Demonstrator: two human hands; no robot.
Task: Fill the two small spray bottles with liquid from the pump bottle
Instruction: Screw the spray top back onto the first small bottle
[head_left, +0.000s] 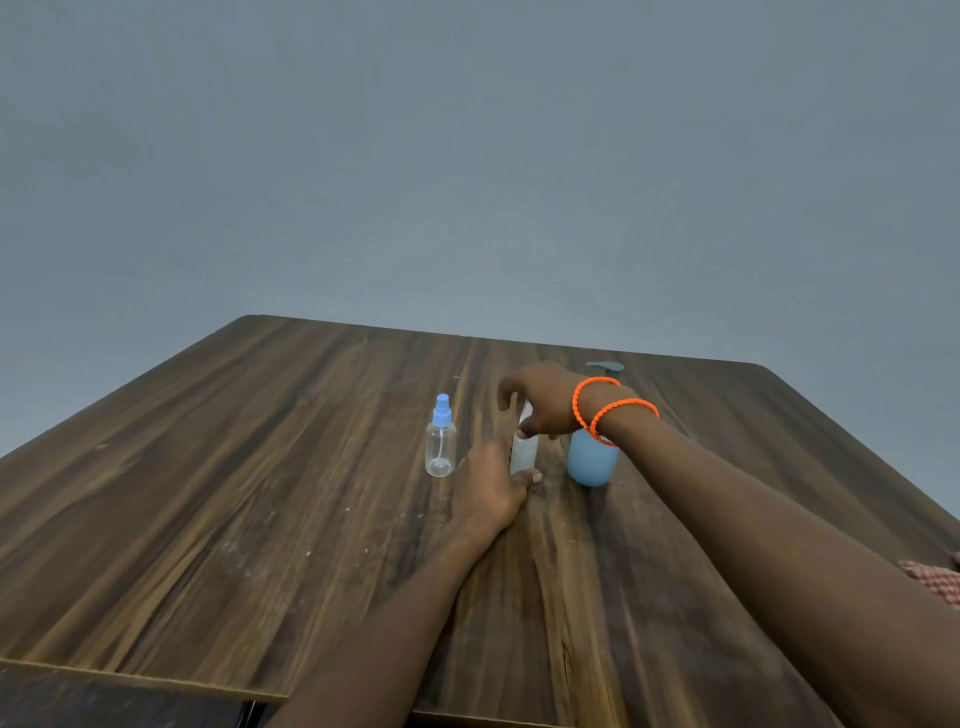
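Left hand (491, 480) fingers grip the base of a small frosted spray bottle (523, 453) upright on the tabletop (260, 519); right hand (543, 402) fingers pinch its top. A clear spray bottle (440, 441) stands just left, a blue pump bottle (592, 460) just right.

A single head-worn wide-angle view looks forward and down across the wooden table (260, 493) toward a grey wall (467, 156)
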